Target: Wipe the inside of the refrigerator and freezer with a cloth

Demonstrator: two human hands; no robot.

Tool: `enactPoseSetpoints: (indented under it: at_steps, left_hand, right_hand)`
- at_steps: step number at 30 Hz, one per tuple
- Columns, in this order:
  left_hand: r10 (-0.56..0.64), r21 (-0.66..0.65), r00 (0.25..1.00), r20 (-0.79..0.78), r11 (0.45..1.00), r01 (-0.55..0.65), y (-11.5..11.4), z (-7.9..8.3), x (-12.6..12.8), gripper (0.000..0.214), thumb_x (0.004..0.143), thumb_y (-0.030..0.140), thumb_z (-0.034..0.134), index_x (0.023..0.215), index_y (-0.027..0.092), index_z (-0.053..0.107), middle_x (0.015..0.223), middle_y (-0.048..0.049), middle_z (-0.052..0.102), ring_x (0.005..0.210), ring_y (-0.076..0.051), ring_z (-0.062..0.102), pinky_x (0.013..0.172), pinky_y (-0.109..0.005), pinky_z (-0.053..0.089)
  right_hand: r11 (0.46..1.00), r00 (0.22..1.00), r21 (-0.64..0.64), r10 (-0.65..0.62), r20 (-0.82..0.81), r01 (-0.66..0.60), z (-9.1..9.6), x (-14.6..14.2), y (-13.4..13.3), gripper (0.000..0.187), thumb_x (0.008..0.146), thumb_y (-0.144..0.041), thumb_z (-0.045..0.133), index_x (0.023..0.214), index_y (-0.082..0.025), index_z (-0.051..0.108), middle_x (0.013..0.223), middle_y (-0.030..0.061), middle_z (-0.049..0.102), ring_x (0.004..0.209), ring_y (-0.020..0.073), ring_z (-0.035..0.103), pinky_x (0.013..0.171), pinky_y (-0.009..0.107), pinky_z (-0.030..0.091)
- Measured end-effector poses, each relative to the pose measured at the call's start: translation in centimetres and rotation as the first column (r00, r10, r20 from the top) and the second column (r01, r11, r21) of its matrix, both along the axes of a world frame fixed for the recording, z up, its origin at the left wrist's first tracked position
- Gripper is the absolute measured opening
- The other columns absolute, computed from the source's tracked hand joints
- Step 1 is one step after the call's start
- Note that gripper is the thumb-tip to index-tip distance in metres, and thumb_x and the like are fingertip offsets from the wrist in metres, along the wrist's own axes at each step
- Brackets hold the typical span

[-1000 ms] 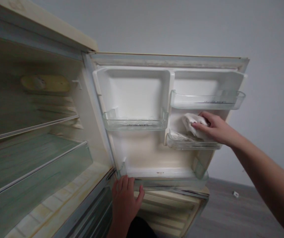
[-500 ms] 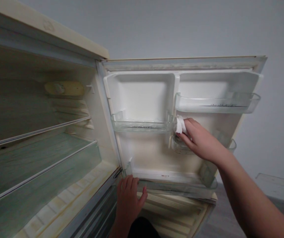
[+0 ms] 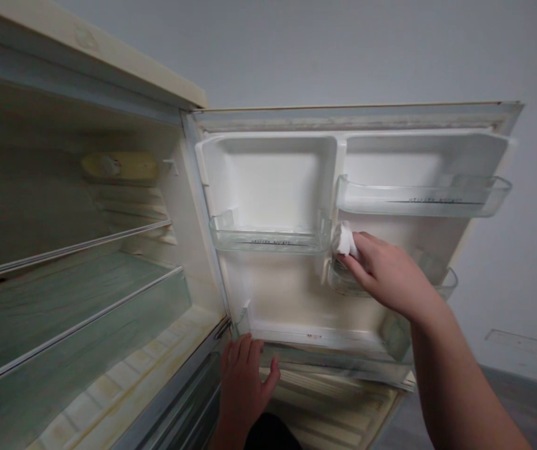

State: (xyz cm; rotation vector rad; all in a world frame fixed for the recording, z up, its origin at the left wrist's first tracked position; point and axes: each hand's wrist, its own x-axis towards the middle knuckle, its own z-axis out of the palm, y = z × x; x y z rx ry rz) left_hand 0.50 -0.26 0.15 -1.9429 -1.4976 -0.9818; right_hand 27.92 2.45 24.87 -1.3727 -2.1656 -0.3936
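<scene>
My right hand [image 3: 387, 275] is closed on a white cloth [image 3: 343, 239] and presses it against the inside of the open fridge door [image 3: 277, 187], at the left end of a clear middle door bin [image 3: 439, 281]. Fingers up, my left hand [image 3: 245, 381] rests on the bottom edge of the door, just below the lowest door shelf [image 3: 315, 334]. Its fingers curl a little over that edge.
Two more clear door bins hang higher: one at upper left [image 3: 268, 237], one at upper right [image 3: 422, 197]. The fridge interior [image 3: 62, 281] at left has glass shelves. A grey wall [image 3: 343, 50] stands behind the door, with grey floor at lower right.
My right hand has carried the cloth leftward along the middle bin, from its right part to its left end. The view has shifted slightly. My left hand has stayed on the door's bottom edge.
</scene>
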Motion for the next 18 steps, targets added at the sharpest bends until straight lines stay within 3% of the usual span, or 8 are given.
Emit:
enactPoseSetpoints:
  at_steps: [18]
  left_hand:
    - [-0.010, -0.007, 1.000, -0.003, 1.000, 0.010, -0.08, 0.01, -0.14, 0.022, 0.085, 0.032, 0.064, 0.100, 0.018, 0.057, 0.106, -0.0127, 0.061, 0.107, -0.032, 0.057, 0.096, -0.051, 0.045]
  right_hand:
    - [0.999, 0.999, 0.030, -0.041, 0.022, 0.040, -0.01, -0.27, -0.20, 0.019, 0.099, -0.036, 0.044, 0.096, -0.021, 0.055, 0.094, 0.0061, 0.064, 0.077, 0.0192, 0.058, 0.067, 0.029, 0.035]
